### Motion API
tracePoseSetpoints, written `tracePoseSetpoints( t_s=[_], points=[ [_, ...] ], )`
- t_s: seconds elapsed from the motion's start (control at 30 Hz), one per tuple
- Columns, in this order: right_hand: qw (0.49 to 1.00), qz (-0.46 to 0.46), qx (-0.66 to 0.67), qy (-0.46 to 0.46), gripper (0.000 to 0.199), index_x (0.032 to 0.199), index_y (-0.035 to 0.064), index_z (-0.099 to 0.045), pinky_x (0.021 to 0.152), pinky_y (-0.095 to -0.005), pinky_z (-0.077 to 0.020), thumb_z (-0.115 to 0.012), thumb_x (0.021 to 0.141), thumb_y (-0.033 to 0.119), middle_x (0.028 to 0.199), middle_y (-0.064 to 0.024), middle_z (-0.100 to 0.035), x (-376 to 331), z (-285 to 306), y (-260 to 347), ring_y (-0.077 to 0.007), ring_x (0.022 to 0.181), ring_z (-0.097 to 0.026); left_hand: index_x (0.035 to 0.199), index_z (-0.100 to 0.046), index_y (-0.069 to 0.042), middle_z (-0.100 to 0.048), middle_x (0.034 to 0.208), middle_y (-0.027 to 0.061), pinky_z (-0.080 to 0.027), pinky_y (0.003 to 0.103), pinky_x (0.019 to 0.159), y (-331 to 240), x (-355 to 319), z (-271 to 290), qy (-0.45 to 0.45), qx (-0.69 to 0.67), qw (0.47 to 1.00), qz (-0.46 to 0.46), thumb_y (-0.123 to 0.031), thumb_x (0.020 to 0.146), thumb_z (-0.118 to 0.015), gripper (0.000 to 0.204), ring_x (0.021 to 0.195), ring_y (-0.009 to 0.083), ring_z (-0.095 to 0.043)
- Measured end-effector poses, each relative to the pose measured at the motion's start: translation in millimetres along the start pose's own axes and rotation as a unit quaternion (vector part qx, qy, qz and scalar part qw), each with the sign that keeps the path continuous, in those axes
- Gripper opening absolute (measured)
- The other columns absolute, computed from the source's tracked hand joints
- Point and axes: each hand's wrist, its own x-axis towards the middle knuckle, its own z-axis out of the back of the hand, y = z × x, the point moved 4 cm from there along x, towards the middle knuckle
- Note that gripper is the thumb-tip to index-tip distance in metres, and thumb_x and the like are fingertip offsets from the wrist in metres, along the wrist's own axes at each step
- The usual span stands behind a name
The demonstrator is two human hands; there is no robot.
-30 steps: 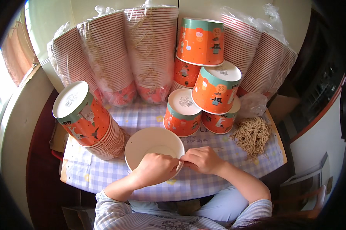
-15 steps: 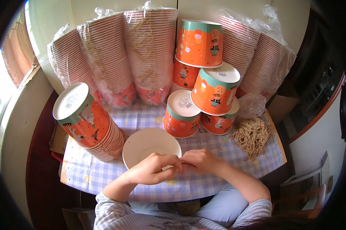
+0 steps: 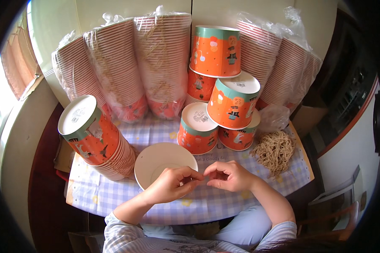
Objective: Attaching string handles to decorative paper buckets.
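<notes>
A white-lined paper bucket [image 3: 160, 154] stands mouth up on the table in front of me, with a small dark spot near its left rim. My left hand [image 3: 175, 184] is over its near right side, fingers curled and closed in a pinch. To the right of the bucket, my right hand [image 3: 230, 176] is curled too, its fingertips close to the left ones. Whatever lies between the fingertips is too small to make out. A bundle of tan cord [image 3: 274, 152] lies on the right of the table.
At the left leans a nested stack of orange buckets [image 3: 95, 137] with cord around its lower rims. Upside-down orange buckets [image 3: 198, 134] are piled beyond the open one. Several plastic-wrapped bucket stacks [image 3: 162, 63] line the back. A checked cloth [image 3: 207, 206] covers the table.
My right hand has drawn slightly away from the left, and its fingers are now curled rather than pressed against the left hand. The buckets stay in place; the view has shifted slightly.
</notes>
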Motion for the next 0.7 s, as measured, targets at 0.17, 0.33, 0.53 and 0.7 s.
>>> tracePoseSetpoints(
  t_s=[0.17,0.33,0.53,0.7],
  points=[
    [0.990,0.023,0.136,-0.020,0.008,0.087,0.0039,-0.052,0.058,-0.0228,-0.0447,-0.055,0.079,0.003,0.078,-0.0018,-0.060,-6,-2,-1,-0.0068,0.068,-0.055,0.088,-0.060,-0.001,-0.059,0.069,0.0058,-0.045,0.025,0.052,-9,3,-3,0.018,0.063,0.998,0.006,-0.005,0.074,-0.062,0.014,0.056,0.0115,-0.055],
    [0.991,0.094,0.098,0.000,0.010,0.083,0.0042,-0.054,0.062,-0.0246,-0.0446,-0.052,0.076,-0.003,0.084,-0.0041,-0.059,-4,-5,2,-0.0117,0.072,-0.055,0.087,-0.060,-0.001,-0.058,0.069,0.0058,-0.045,0.025,0.051,-8,3,-5,0.033,0.088,0.995,-0.023,-0.007,0.074,-0.063,0.015,0.055,0.0118,-0.054],
    [0.935,0.197,-0.265,-0.128,0.016,0.079,0.0054,-0.060,0.062,-0.0280,-0.0475,-0.056,0.066,-0.002,0.083,-0.0039,-0.057,-4,1,14,-0.0186,0.072,-0.057,0.080,-0.059,-0.002,-0.058,0.072,0.0022,-0.041,0.022,0.051,-6,0,-1,0.044,0.040,0.998,-0.003,-0.002,0.073,-0.062,0.008,0.060,0.0087,-0.052],
    [0.932,0.203,-0.257,-0.153,0.015,0.079,0.0068,-0.061,0.060,-0.0286,-0.0480,-0.063,0.065,0.004,0.082,-0.0023,-0.057,0,-5,19,-0.0181,0.071,-0.057,0.081,-0.054,-0.001,-0.057,0.074,0.0033,-0.041,0.022,0.056,-5,0,2,0.070,-0.049,0.996,0.012,-0.002,0.077,-0.058,0.006,0.065,0.0082,-0.051]
  ],
)
